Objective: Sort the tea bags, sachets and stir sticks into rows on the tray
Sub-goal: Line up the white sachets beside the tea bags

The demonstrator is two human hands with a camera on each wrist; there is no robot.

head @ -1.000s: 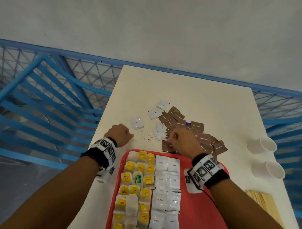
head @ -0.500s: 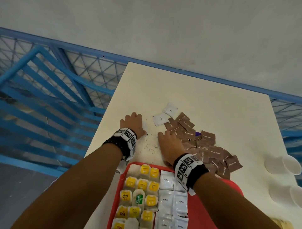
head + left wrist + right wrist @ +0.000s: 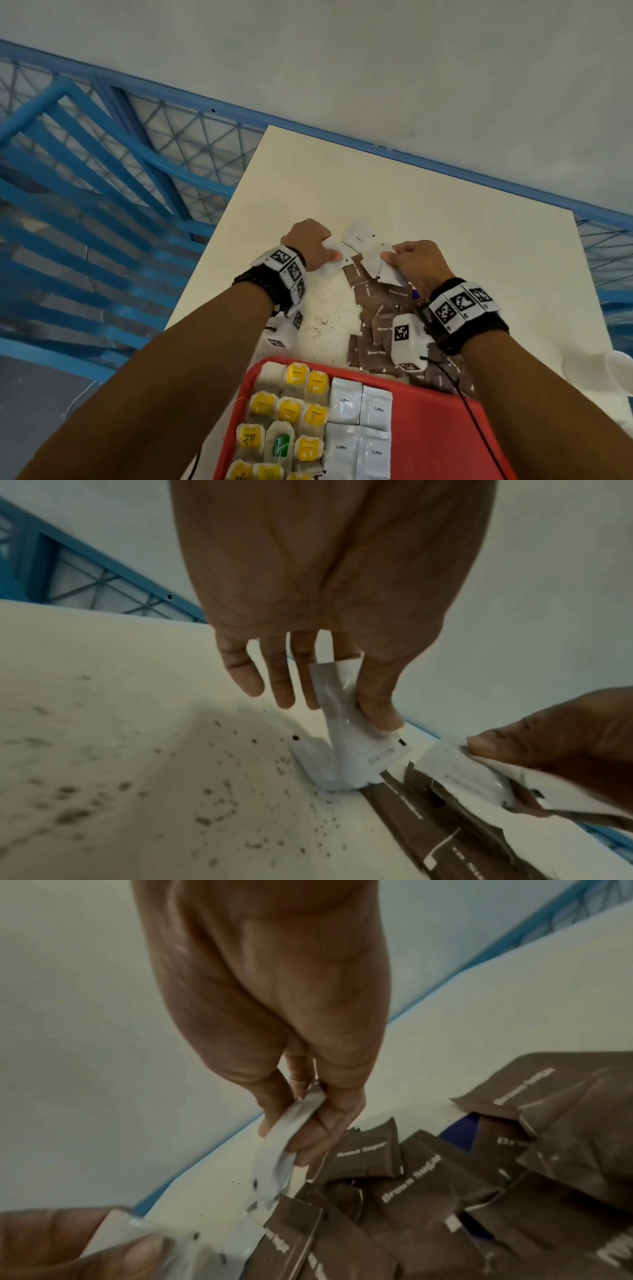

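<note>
White sachets (image 3: 380, 265) partly hidden in both grips.

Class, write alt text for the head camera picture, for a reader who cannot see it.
Two hands each pinch a white sachet above a cream table: the left hand one white sachet, the right hand another, over a pile of brown sugar sachets. Nearer, a red tray holds rows of tea bags and white coffee sachets.
</note>
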